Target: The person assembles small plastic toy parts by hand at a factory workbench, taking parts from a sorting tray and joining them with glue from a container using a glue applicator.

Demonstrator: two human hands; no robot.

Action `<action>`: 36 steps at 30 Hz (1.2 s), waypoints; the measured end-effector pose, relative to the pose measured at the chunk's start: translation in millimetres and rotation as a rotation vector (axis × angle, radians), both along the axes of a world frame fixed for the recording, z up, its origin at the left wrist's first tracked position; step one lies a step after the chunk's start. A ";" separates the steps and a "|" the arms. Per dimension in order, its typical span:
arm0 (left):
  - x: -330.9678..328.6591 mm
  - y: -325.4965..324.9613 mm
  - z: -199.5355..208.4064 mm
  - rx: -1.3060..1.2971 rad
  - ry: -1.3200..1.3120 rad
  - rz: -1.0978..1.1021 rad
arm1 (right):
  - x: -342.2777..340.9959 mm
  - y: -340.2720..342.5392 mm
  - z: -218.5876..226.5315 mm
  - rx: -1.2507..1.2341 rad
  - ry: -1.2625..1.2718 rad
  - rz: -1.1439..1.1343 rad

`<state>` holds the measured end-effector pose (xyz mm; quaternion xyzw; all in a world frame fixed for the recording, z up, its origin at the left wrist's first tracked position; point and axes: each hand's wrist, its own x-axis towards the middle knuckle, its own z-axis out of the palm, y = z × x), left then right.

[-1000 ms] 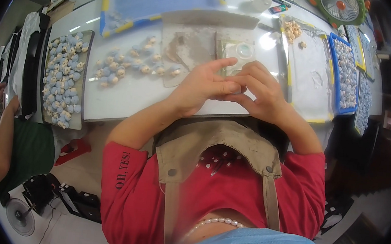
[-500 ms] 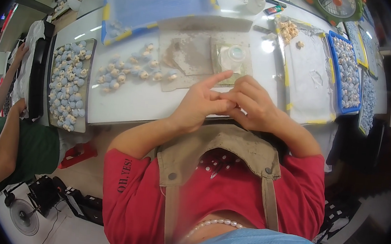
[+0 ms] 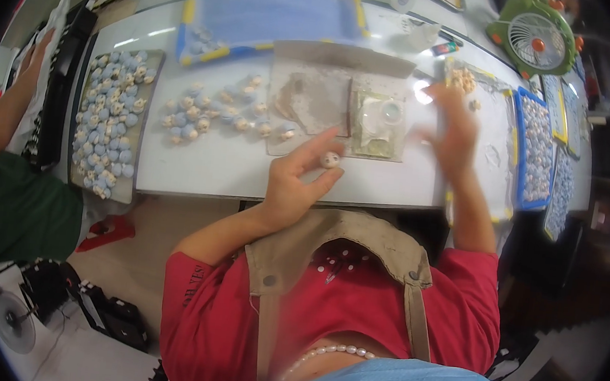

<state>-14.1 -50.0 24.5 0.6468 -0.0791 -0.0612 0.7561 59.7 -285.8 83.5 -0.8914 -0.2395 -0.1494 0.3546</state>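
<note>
Between the thumb and fingers of my left hand (image 3: 297,179) sits a small round figurine head (image 3: 331,160), pale with dark face marks. My left hand is just above the front part of the white table. To the right, my right hand (image 3: 456,131) is smeared by motion, beside a white-lined tray (image 3: 496,154) with yellow tape on its rim. Small peach-coloured pieces (image 3: 463,79) lie at that tray's far end, near my fingertips. Whether my right hand holds anything cannot be made out. Several loose blue-and-cream heads (image 3: 193,114) lie left of my left hand.
A worn board (image 3: 313,103) carries a square pad with a small round clear dish (image 3: 391,112). A tray of blue-and-cream heads (image 3: 146,91) stands left, a blue basket (image 3: 520,152) right. Further back are a blue-lined tray (image 3: 279,4) and a green fan (image 3: 533,36). Another person's arm (image 3: 13,96) is far left.
My hands, together over the table's front before, are now apart. My right hand has moved right and away toward the peach pieces; the head now shows in my left hand. The view has shifted slightly.
</note>
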 end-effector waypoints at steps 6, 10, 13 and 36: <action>6.5 40.0 -30.2 1.042 -0.801 0.220 | 131.9 -71.2 -71.0 0.277 0.075 -0.372; 12.4 45.8 -28.2 1.218 -0.776 0.311 | 161.1 -80.8 -97.0 0.372 0.398 -0.395; 20.8 36.9 -19.7 1.258 -0.728 0.352 | 168.7 -76.9 -99.3 0.319 0.496 -0.393; 39.6 58.2 -39.6 1.459 -0.640 0.461 | 36.1 -52.5 -24.4 -0.302 -0.445 0.108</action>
